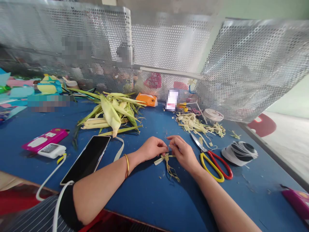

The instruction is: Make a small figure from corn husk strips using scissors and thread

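A small braided piece of corn husk (166, 158), with thin frayed strands trailing toward me, lies at my fingertips over the blue table. My left hand (154, 149) is closed, its thumb and forefinger pinching the top of that piece. Opposite it, my right hand (181, 150) has its fingers bent in a pinch close above the husk. Whatever is between the right fingertips is too small to make out. Scissors (213, 162) with one yellow and one red handle lie beside my right forearm, blades partly apart.
Fresh corn husks (112, 112) are heaped at the back left, shredded husk strips (193, 122) at the back right. A spool of pale thread (239, 153) stands right of the scissors. A black-screened phone (87, 159) lies by my left arm. A perforated metal screen (166, 45) borders the table's back.
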Demonstrator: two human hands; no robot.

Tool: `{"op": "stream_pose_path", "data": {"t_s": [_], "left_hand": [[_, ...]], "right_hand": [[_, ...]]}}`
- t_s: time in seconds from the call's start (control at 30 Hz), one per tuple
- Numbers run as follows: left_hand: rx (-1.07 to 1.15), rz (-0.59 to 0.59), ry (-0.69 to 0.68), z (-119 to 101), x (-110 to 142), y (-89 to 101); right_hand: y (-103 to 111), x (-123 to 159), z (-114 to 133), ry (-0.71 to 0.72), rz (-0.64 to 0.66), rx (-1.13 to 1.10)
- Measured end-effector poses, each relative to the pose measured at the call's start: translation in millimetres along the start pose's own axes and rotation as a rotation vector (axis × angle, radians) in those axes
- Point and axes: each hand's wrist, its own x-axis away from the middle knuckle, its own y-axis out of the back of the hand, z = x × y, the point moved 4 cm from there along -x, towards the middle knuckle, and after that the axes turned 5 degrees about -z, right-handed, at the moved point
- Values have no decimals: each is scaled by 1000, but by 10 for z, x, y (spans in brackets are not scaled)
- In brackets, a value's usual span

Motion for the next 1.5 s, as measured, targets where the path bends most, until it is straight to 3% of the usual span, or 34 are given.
{"op": "stream_pose_path", "data": {"t_s": [0.13, 0.23, 0.43, 0.63, 0.8, 0.93, 1.07, 1.3, 1.5], "left_hand": [[20, 61, -17, -62, 21, -21], [29, 86, -13, -116, 38, -30], [42, 98, -5, -186, 60, -52], [114, 13, 55, -166, 68, -43], [216, 3, 147, -180, 92, -13], [223, 9, 140, -147, 84, -11], [212, -62, 124, -86, 58, 16], [248, -120, 198, -70, 61, 54], [216, -132, 157, -139, 68, 81]], "right_hand": [[-13, 30, -36, -46, 22, 229], [-13, 33, -50, -96, 29, 266], [-34, 18, -36, -172, 19, 163], [-42, 1, -80, -275, -35, -59], [-9, -3, -148, -412, 73, -220], [68, -5, -125, -363, 50, -121], [110, -6, -72, -280, -21, -25], [40, -6, -36, -247, 104, -76], [47, -4, -26, -220, 185, -73]]}}
